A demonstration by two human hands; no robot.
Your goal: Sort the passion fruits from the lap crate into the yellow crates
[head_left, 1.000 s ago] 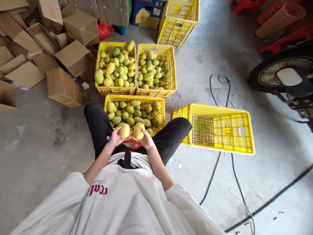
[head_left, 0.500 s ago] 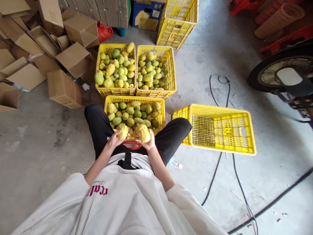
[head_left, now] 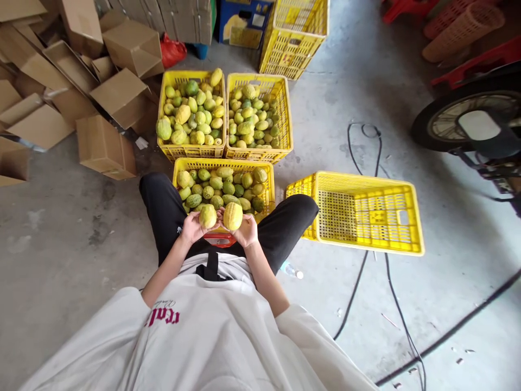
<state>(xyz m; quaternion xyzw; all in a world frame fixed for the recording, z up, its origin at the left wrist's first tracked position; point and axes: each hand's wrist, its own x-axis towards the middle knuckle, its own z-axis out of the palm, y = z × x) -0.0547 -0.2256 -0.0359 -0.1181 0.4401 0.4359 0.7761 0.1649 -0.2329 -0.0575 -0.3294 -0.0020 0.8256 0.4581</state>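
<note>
I sit on the floor with a yellow crate (head_left: 179, 165) full of yellow-green fruit between my knees. My left hand (head_left: 190, 229) is closed round a small round yellow fruit (head_left: 207, 215). My right hand (head_left: 247, 232) grips a larger ribbed yellow fruit (head_left: 233, 215). Both fruits are held side by side, almost touching, just above the near rim of that crate. A red object (head_left: 220, 239) shows under my hands.
Two more full yellow crates (head_left: 163, 92) (head_left: 288, 117) stand behind the near one. An empty yellow crate (head_left: 411, 222) lies to my right. Cardboard boxes (head_left: 106, 146) pile up at the left. Black cables (head_left: 358, 282) cross the concrete floor; a wheel (head_left: 456, 122) is at the right.
My right hand has turned the larger fruit upright and brought it back beside the left one. The left fruit has rotated slightly in my fingers.
</note>
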